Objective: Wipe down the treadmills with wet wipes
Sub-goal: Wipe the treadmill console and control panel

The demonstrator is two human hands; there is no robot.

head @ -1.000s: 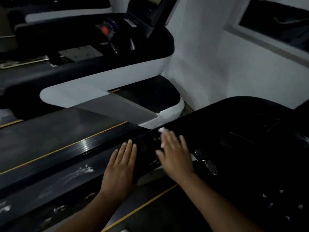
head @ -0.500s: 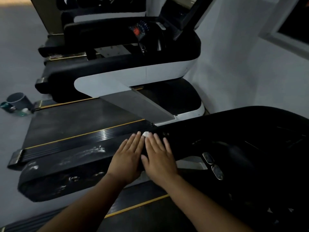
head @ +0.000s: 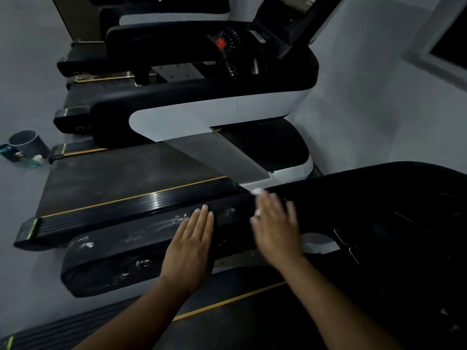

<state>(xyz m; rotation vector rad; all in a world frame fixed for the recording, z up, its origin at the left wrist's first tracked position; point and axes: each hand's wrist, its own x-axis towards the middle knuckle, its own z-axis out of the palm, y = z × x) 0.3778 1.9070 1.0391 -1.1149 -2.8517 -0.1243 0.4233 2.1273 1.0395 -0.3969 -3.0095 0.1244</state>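
Head view: L hand [head: 189, 248] lies flat, fingers straight, holding nothing, on treadmill rail [head: 113, 258], prob. bracing, while R hand [head: 276, 228], fingers straight, presses wet wipe [head: 257, 191] onto rail's far edge.

The right hand [head: 275, 228] is blurry. The wet wipe [head: 257, 191] is mostly hidden under it; only small white bits peek out. The window [head: 444, 46] is cut off at the upper right. The little things [head: 7, 150] by the cup [head: 27, 144] at the left edge are too small to tell.
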